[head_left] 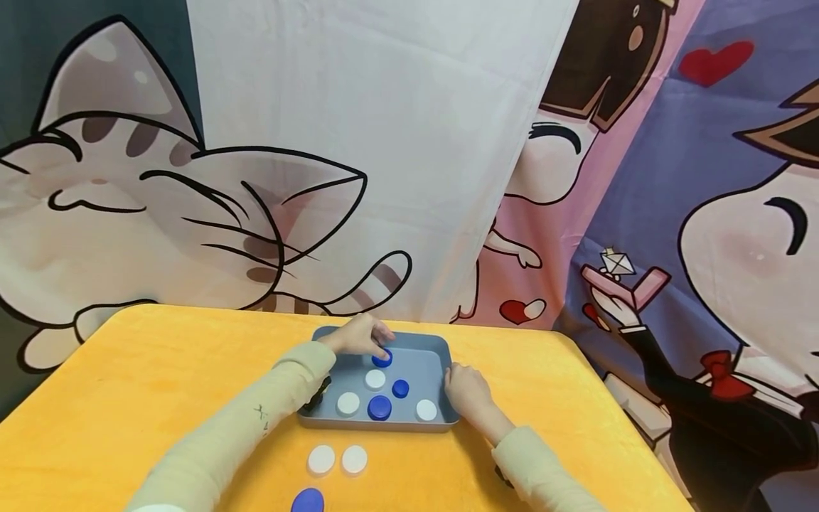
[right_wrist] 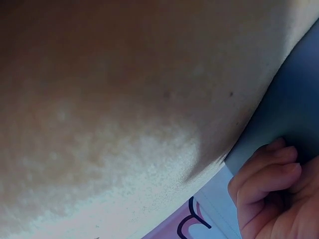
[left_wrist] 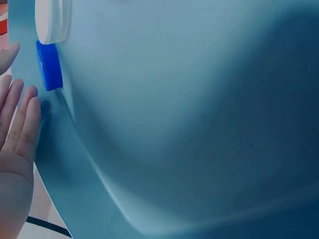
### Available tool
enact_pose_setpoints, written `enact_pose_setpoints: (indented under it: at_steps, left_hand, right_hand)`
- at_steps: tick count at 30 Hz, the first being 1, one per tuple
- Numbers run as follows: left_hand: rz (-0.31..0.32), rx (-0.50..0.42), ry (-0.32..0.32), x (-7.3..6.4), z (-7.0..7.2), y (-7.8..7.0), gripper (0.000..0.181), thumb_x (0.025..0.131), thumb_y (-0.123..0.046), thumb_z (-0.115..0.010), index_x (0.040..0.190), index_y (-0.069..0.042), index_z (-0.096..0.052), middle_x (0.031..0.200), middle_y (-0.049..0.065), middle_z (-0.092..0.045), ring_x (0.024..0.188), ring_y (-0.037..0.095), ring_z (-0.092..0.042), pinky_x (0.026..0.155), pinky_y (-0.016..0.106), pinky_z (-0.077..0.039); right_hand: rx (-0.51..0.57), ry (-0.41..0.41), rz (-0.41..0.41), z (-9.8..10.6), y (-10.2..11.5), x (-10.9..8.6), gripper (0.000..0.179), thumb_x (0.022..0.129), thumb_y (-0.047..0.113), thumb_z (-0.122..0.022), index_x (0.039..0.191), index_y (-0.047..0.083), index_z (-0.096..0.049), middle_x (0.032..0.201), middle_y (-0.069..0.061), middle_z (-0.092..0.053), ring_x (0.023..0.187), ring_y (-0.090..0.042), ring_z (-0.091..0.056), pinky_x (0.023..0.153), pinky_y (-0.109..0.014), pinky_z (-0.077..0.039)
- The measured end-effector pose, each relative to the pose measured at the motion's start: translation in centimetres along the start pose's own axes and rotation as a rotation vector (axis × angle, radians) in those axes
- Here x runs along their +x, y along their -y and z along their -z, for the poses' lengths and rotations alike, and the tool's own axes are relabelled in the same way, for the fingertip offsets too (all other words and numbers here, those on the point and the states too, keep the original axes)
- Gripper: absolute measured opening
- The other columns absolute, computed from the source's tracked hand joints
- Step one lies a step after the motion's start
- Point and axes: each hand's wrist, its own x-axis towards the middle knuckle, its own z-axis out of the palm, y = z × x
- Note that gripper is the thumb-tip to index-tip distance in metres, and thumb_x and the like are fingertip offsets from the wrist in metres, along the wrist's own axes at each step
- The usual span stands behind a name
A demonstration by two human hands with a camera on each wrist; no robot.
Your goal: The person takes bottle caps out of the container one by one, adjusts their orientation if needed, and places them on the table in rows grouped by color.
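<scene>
A shallow grey-blue tray (head_left: 409,427) holds several blue and white bottle caps. My left hand (head_left: 360,336) reaches over the tray's far left part, its thumb by a blue cap (head_left: 382,360). In the left wrist view, the fingers of this left hand (left_wrist: 17,129) are nearly straight, and a ribbed blue cap (left_wrist: 49,65) lies beside them, apart from them, next to a white cap (left_wrist: 51,20). My right hand (head_left: 469,387) grips the tray's right rim with curled fingers. Its thumb is hidden in the right wrist view, where the curled right hand (right_wrist: 269,194) lies against the tray wall (right_wrist: 284,109).
Two white caps (head_left: 321,460) and a blue cap (head_left: 308,500) lie on the yellow tablecloth (head_left: 160,384) in front of the tray. Inside it are a larger blue cap (head_left: 379,407) and a white cap (head_left: 426,409). A printed cartoon curtain (head_left: 384,107) hangs behind the table.
</scene>
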Motion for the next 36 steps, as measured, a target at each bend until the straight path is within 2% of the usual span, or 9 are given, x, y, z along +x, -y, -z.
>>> enact_pose_setpoints:
  at_steps: [8, 19, 27, 36]
  left_hand:
    - [0.009, 0.018, 0.027, 0.00, -0.42, 0.22, 0.038, 0.073, -0.009, -0.082, 0.108, 0.002, -0.069, 0.104, 0.014, -0.072, 0.094, 0.022, -0.068, 0.082, 0.025, -0.056]
    - [0.026, 0.079, 0.040, 0.06, -0.80, 0.23, 0.037, 0.072, -0.009, -0.083, 0.105, 0.000, -0.071, 0.102, 0.010, -0.073, 0.093, 0.019, -0.068, 0.083, 0.027, -0.055]
    - [0.027, 0.143, 0.084, -0.02, -0.86, -0.18, 0.040, 0.070, -0.011, -0.085, 0.105, 0.001, -0.071, 0.102, 0.010, -0.073, 0.096, 0.020, -0.067, 0.086, 0.031, -0.055]
    - [0.058, 0.145, 0.082, 0.14, -1.00, -0.13, 0.039, 0.070, -0.012, -0.084, 0.105, -0.001, -0.071, 0.103, 0.009, -0.073, 0.097, 0.020, -0.067, 0.087, 0.031, -0.055]
  right_hand:
    - [0.012, 0.008, -0.007, 0.09, -0.03, 0.03, 0.026, 0.097, 0.016, -0.051, 0.085, -0.003, -0.064, 0.068, -0.015, -0.062, 0.060, -0.026, -0.061, 0.053, -0.038, -0.050]
    - [0.008, 0.028, -0.018, 0.13, 0.06, 0.04, 0.026, 0.097, 0.017, -0.051, 0.087, -0.003, -0.065, 0.069, -0.014, -0.062, 0.061, -0.025, -0.061, 0.055, -0.037, -0.051]
    - [0.009, 0.046, -0.035, 0.40, 0.22, 0.03, 0.026, 0.098, 0.017, -0.051, 0.089, -0.003, -0.064, 0.069, -0.013, -0.061, 0.059, -0.022, -0.058, 0.053, -0.035, -0.049]
    - [-0.001, 0.028, -0.023, 0.27, 0.11, 0.06, 0.026, 0.097, 0.017, -0.051, 0.085, -0.002, -0.064, 0.068, -0.014, -0.062, 0.061, -0.026, -0.061, 0.054, -0.038, -0.050]
